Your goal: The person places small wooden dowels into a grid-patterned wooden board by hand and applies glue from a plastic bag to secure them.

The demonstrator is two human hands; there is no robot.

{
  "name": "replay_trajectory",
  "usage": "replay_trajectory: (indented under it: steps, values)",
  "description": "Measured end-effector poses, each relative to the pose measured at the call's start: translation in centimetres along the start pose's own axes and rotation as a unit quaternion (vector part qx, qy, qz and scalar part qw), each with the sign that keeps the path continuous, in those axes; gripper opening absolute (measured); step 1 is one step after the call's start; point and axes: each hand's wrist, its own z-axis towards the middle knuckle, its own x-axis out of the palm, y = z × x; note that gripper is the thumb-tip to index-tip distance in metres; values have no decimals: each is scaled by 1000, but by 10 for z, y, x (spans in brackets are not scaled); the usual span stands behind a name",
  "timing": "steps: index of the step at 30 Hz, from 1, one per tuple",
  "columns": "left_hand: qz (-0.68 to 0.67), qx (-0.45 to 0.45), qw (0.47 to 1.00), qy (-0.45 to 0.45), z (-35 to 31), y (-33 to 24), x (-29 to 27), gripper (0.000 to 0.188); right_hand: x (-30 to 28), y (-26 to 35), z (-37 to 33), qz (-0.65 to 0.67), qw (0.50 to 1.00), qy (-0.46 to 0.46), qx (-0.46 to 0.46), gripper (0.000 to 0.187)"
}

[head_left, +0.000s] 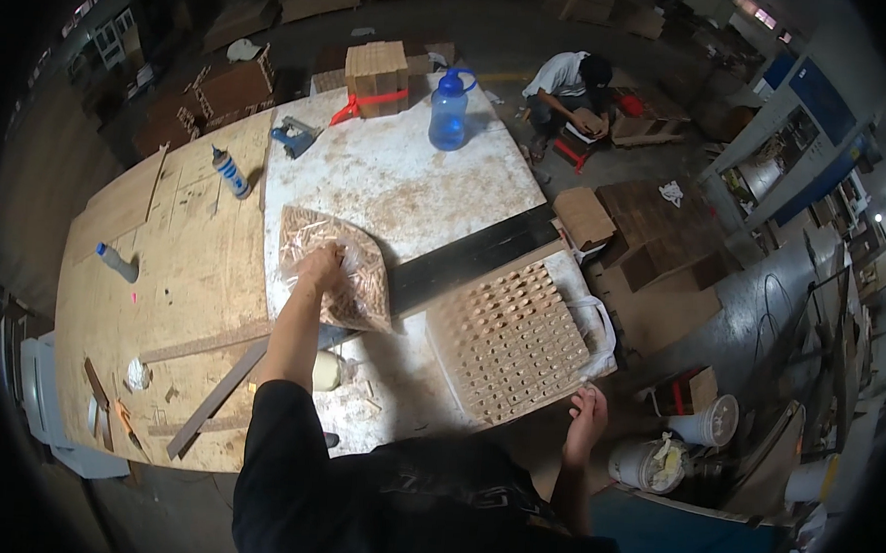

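My left hand [319, 267] reaches into a clear plastic bag [369, 308] full of small wooden dowels [310, 232]. Its fingers are curled down among them, and the fingertips are hidden. To the right lies a block of light wooden pieces [510, 345] with rows of holes in its upper face. Pale dowel ends stand up in the far rows, while the near rows show dark holes. My right hand [586, 421] hangs just off the block's near right corner, fingers bent together. Whatever it may pinch is too small to make out.
A dark board [469, 258] lies behind the block, with a white strap [600, 330] beside it. Farther back stand a blue water bottle [448, 115], a glue bottle [231, 172] and a strapped wood stack [377, 79]. Buckets [651, 465] stand at right; a person [570, 88] sits beyond.
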Motion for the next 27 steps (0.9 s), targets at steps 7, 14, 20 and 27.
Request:
replay_trajectory:
  steps: [7,14,20,27]
  values:
    - [-132,37,989,-60,-2,7,-26,30,17,-32,59,-14,988,75,-131,23]
    - [-2,49,994,-96,-11,-12,-56,31,24,-32,69,-36,973,40,-225,15]
    - [31,59,996,-59,-23,-17,-60,31,-10,1,65,-113,970,-28,-215,17]
    - [-560,52,819,-117,-99,-57,-101,24,-16,122,35,-116,909,-144,-373,20]
